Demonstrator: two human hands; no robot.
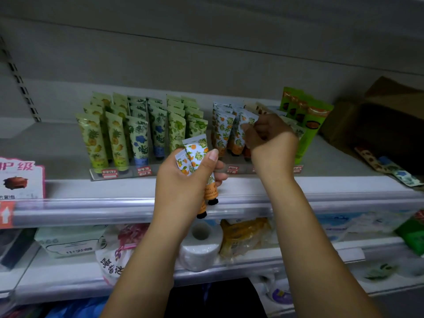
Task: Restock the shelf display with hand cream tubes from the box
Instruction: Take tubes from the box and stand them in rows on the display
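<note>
My left hand (pixel 183 177) grips two orange-flower hand cream tubes (pixel 195 157), black caps pointing down, in front of the shelf edge. My right hand (pixel 268 134) reaches into the display and pinches another orange-flower tube (pixel 249 118) at the row of matching tubes (pixel 221 129). The clear display rack (pixel 128 174) holds rows of upright tubes: pineapple, blue-flower and green-fruit ones on the left (pixel 137 131), taller green tubes (pixel 307 120) on the right. A brown cardboard box (pixel 376 115) lies open on its side at the shelf's right end.
Loose tubes (pixel 387 167) lie flat on the shelf in front of the box. A price-label rail (pixel 91 212) runs along the shelf edge, with a pink sign (pixel 20 177) at the left. The lower shelf holds a toilet-paper roll (pixel 202 246), tissue packs and bags.
</note>
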